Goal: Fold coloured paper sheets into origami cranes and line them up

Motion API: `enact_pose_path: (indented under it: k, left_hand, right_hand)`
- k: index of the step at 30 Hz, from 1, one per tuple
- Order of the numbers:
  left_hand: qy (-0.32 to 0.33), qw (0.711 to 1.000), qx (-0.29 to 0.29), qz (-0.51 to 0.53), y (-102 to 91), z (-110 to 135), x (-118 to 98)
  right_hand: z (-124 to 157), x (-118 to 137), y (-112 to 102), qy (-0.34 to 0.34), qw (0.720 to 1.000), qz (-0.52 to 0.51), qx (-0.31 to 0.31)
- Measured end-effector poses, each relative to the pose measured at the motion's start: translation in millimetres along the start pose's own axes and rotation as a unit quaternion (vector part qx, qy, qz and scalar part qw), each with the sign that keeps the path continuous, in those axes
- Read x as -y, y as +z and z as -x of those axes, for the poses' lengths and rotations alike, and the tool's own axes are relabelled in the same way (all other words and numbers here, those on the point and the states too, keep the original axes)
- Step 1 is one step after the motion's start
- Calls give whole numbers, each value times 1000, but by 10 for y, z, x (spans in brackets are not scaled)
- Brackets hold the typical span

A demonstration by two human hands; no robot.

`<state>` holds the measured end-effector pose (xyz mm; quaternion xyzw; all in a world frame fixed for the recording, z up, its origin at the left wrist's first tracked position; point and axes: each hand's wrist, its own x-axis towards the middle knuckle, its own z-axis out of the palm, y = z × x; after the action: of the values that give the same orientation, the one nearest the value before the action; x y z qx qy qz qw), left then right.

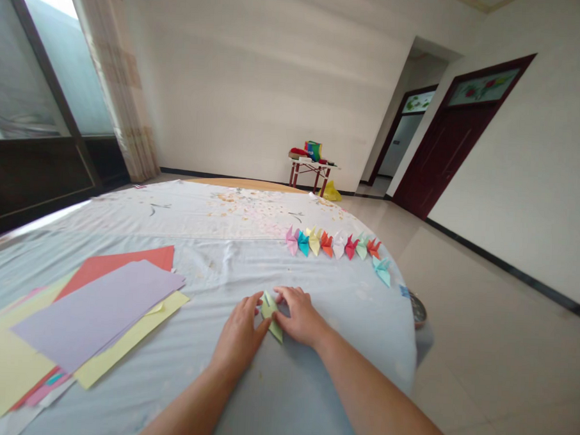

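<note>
A small pale green folded paper (268, 304) lies on the cloth near the middle of the table, narrow, with a slit between two upper points. My left hand (239, 334) grips its left side with bent fingers, the thumb at the lower edge. From the right, my right hand (302, 315) pinches the same piece, thumb near its middle and fingertips by the upper edge. Fingers cover part of the folds. Beyond my hands stands a row of several folded paper cranes (339, 245) in mixed colours, with a light turquoise crane (381, 271) at its right end.
Loose paper sheets lie at the left, with a lavender sheet (103, 312) over a red sheet (124, 265) and yellow ones. A pale cloth (211, 265) covers the round table, whose edge curves down on the right. A small side table (311, 168) stands by the far wall.
</note>
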<state>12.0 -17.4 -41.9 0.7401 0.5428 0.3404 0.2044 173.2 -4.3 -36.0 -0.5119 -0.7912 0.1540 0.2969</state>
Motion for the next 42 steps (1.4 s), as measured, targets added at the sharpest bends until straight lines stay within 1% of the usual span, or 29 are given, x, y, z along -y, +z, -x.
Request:
enact_pose_path:
  k: [3, 6, 8, 10, 11, 12, 14, 16, 19, 21, 23, 27, 30, 33, 38, 42]
  left_hand:
    - [-7, 999, 1, 33, 7, 8, -8]
    - [-16, 997, -16, 75, 15, 8, -23]
    - [-41, 992, -41, 112, 10, -16, -39]
    - [-88, 979, -68, 170, -14, -64, -65]
    - [-112, 969, -66, 211, -34, -92, -83]
    - [-130, 956, -49, 257, -57, -120, -106]
    - [-155, 927, 15, 342, -111, -162, -159]
    - [-179, 900, 71, 391, -165, -184, -218]
    - [-219, 861, 126, 441, -241, -203, -291]
    - [-228, 833, 169, 475, -288, -229, -319]
    - [-230, 819, 192, 489, -319, -267, -335]
    - [-235, 813, 203, 493, -285, -328, -358]
    - [-240, 808, 210, 495, -197, -330, -360]
    - [-240, 810, 219, 488, -148, -308, -346]
    - [-224, 812, 257, 474, -176, -289, -321]
    - [-213, 816, 268, 466, -182, -309, -308]
  right_hand:
    - [-65, 11, 9, 34, 999, 1, 6]
    - [-177, 10, 6, 89, 995, -26, 45]
    - [-249, 1, -2, 125, 984, -104, 75]
    - [-295, -6, -16, 132, 963, -219, 83]
    - [-305, -5, -25, 127, 949, -278, 77]
    - [-306, 0, -36, 121, 933, -333, 67]
    - [-288, 20, -58, 122, 899, -419, 42]
    - [-259, 45, -79, 132, 875, -465, 23]
    - [-225, 65, -110, 133, 859, -494, 20]
    - [-220, 54, -136, 127, 847, -516, 27]
    - [-226, 24, -167, 127, 837, -533, 14]
    - [-249, -65, -219, 134, 831, -540, -18]
    - [-253, -112, -227, 137, 838, -528, -6]
    - [-251, -122, -223, 141, 848, -511, 0]
    - [-249, -96, -246, 139, 858, -495, 14]
    - [-242, -96, -261, 134, 854, -503, 19]
